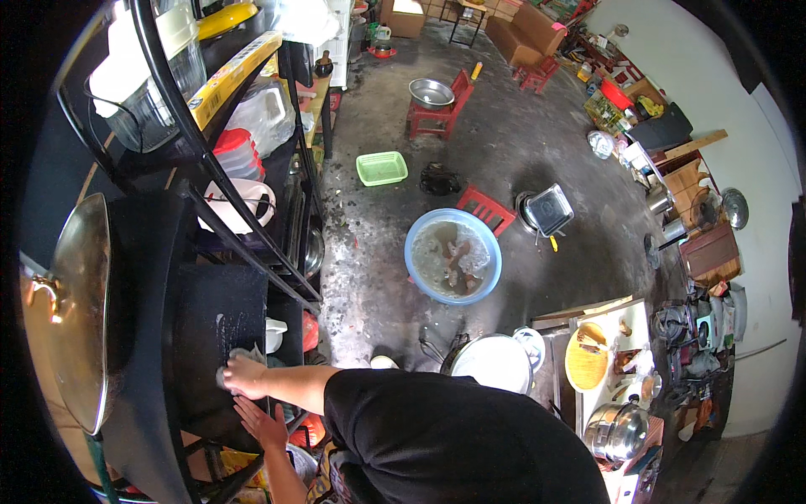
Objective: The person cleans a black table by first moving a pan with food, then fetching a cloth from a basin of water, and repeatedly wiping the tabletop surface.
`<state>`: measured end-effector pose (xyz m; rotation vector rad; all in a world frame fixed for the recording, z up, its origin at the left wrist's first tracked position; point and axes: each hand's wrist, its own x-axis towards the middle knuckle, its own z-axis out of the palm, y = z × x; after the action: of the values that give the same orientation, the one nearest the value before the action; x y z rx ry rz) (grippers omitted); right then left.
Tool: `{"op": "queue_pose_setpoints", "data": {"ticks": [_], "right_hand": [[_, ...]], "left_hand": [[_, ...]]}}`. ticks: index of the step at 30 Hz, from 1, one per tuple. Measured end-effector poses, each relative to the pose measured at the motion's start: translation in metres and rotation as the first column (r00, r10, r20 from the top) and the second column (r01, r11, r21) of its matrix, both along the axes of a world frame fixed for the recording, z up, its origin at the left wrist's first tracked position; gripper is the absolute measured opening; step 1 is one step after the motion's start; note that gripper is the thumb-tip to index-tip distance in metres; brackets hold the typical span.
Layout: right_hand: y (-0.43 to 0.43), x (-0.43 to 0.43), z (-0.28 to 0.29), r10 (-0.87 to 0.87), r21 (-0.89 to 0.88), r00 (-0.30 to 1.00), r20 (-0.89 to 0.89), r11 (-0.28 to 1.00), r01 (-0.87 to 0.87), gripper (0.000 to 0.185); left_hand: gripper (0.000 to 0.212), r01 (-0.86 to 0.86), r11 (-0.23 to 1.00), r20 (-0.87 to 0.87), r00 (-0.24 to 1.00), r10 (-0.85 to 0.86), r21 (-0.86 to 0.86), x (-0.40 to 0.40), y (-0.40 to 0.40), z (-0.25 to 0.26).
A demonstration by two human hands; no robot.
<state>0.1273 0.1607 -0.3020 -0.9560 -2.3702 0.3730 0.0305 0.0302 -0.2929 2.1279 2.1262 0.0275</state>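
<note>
My right hand (246,377) presses a grey cloth (225,372) onto a black shelf board (214,315). Part of the cloth sticks out beyond the fingers. Pale wet-looking streaks mark the board just above the cloth. Beside it, my left hand (262,423) is held flat at the board's edge, fingers stretched out and nothing in it. Whether it touches the board, I cannot tell.
A large glass lid (82,315) stands on the far left. Black rack posts (182,94) rise near the board, with a white appliance (239,205) between them. Behind me are a blue basin (410,271) of cloudy water and a red chair (488,208).
</note>
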Motion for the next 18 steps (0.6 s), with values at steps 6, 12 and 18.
{"op": "queue_pose_setpoints", "data": {"ticks": [6, 12, 18], "right_hand": [[0.022, 0.019, -0.003, 0.064, -0.056, 0.995, -0.072, 0.996, -0.068, 0.012], [0.064, 0.047, 0.010, -0.134, -0.114, 0.987, 0.091, 0.983, 0.144, 0.019], [0.025, 0.014, 0.006, 0.071, -0.174, 0.991, 0.112, 0.983, -0.051, 0.053]], "left_hand": [[0.090, -0.033, 0.998, -0.033, 0.999, 0.035, 0.052, -0.008, 0.009, -0.013], [0.086, -0.062, 0.995, -0.083, 0.994, 0.068, 0.076, 0.002, 0.011, -0.003], [0.087, -0.080, 0.972, 0.021, 0.997, 0.077, 0.220, 0.001, 0.005, -0.017]]}}
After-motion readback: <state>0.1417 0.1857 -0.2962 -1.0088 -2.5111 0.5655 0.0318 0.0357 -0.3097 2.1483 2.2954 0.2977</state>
